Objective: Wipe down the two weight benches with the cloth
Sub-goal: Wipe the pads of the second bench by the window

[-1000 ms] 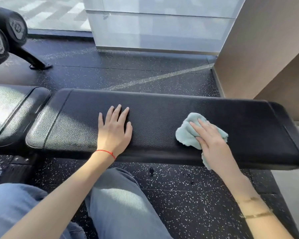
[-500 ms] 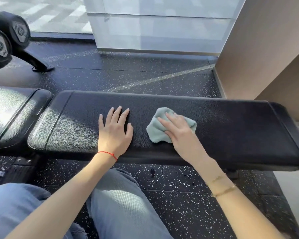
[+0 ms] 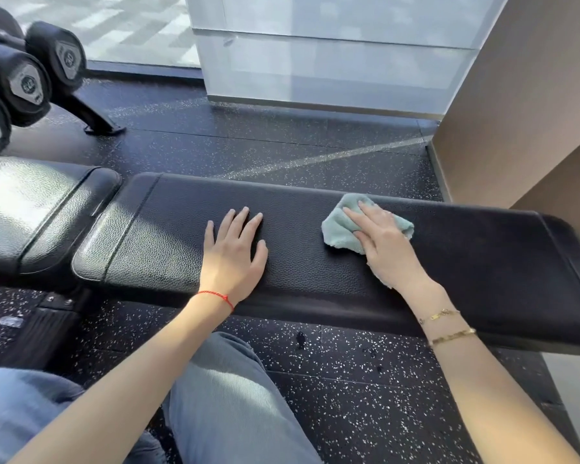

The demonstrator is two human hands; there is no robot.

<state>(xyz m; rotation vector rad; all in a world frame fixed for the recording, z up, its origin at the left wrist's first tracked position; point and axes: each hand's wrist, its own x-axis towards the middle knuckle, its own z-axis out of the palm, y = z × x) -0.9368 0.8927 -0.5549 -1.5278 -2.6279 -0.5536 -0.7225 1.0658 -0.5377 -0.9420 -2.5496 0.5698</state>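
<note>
A long black padded bench (image 3: 466, 262) runs across the view in front of me. My left hand (image 3: 233, 256) rests flat on its middle, fingers straight and spread. To the right, my right hand (image 3: 385, 249) presses a pale green cloth (image 3: 340, 226) flat against the pad near the far edge, fingers straight on top of it. A second black pad (image 3: 37, 209), the seat section, adjoins the bench at the left and shines in sunlight.
Black dumbbells (image 3: 27, 78) sit on a rack at the upper left, its foot on the speckled rubber floor (image 3: 282, 145). A frosted glass panel (image 3: 332, 61) stands behind; a tan wall (image 3: 523, 112) rises at the right. My jeans-clad knees (image 3: 228, 396) are below the bench.
My right hand slid the cloth left toward the left hand, then back right and toward the far edge of the pad. The left hand stayed in place.
</note>
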